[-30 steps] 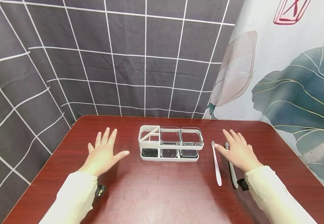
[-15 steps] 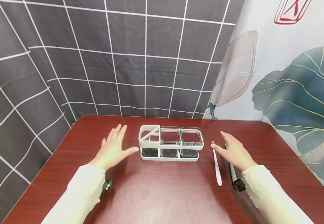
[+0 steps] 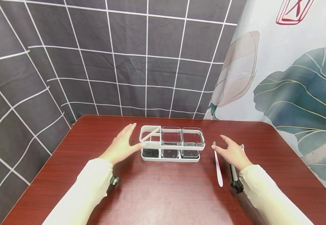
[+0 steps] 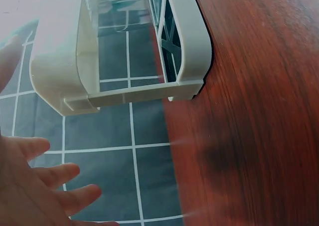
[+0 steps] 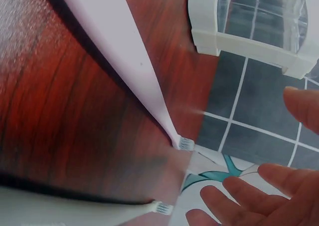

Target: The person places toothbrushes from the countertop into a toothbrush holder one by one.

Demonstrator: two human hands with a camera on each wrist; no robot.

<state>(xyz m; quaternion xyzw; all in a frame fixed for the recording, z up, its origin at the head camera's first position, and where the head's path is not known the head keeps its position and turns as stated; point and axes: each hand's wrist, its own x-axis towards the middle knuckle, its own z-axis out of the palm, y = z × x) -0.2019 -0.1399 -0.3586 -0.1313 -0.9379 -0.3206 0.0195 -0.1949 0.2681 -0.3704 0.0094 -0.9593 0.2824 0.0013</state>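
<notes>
A white two-tier toothbrush holder (image 3: 151, 145) stands on the table with two clear square cups (image 3: 170, 137) side by side in it. My left hand (image 3: 120, 146) hovers at its left end, fingers spread and thumb by the upper rim. In the left wrist view, the fingers of the left hand (image 4: 35, 181) stay apart from the holder (image 4: 55, 61). My right hand (image 3: 233, 153) is over the toothbrushes, thumb near the head of the pink toothbrush (image 3: 218, 170). The hand and wrist partly hide the grey toothbrush (image 3: 234, 173). Both brush heads show in the right wrist view.
The red-brown table (image 3: 163, 193) reaches back to a dark grid-patterned curtain (image 3: 129, 72). A pale curtain with leaf prints (image 3: 301, 93) hangs at the right. A small black device (image 3: 237, 186) sits at the right wrist, over the grey toothbrush's handle.
My left hand has moved right, up to the holder's left end. The right hand has shifted slightly left, its fingers a little more bent. Holder and pink toothbrush have stayed put.
</notes>
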